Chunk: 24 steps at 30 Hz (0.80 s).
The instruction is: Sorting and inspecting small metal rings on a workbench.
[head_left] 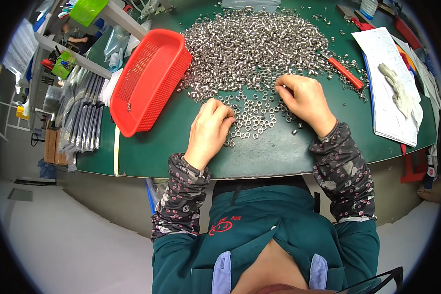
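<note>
A big heap of small shiny metal rings (255, 46) covers the far middle of the green table. In front of it, a thin layer of loose rings (252, 115) lies spread between my hands. My left hand (208, 130) rests at the left edge of this layer, fingers bent inward and closed; its fingertips are partly hidden, so what they hold cannot be made out. My right hand (306, 100) is at the near right side of the heap, with thumb and fingers curled together over the rings. Anything between those fingertips is too small or hidden to tell.
Left of the heap stands a red perforated plastic basket (174, 73) with a few small pieces inside. A red-handled tool (345, 72) lies at the heap's right. Beyond it are papers (387, 117) with a whitish glove (402, 95). Bagged dark items (85, 125) stand at the far left.
</note>
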Motion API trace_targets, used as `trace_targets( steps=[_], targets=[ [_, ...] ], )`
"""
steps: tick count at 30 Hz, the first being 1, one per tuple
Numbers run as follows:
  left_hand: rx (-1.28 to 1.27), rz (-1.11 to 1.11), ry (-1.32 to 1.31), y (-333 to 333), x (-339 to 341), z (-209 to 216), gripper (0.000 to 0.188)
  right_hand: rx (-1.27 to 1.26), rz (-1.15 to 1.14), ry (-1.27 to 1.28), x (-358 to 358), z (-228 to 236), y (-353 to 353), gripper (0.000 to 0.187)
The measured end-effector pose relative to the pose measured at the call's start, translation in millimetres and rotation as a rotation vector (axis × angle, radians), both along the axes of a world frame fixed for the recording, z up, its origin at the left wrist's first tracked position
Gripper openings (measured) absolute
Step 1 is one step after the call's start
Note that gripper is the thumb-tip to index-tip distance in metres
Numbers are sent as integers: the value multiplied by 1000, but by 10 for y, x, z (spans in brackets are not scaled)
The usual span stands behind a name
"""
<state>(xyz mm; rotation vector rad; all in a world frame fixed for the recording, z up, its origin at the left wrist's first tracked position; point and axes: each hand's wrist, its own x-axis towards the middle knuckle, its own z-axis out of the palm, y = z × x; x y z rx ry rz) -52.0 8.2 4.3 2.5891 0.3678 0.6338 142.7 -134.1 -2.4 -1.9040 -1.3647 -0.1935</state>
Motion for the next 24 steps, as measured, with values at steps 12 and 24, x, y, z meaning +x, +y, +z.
trace_targets(
  steps=[12, 24],
  targets=[
    [57, -117, 89, -67, 195, 40, 11, 63, -73, -6, 129, 49, -38, 7],
    [48, -183, 161, -62, 155, 112, 13, 239, -461, 210, 623, 198, -329, 12]
  ],
)
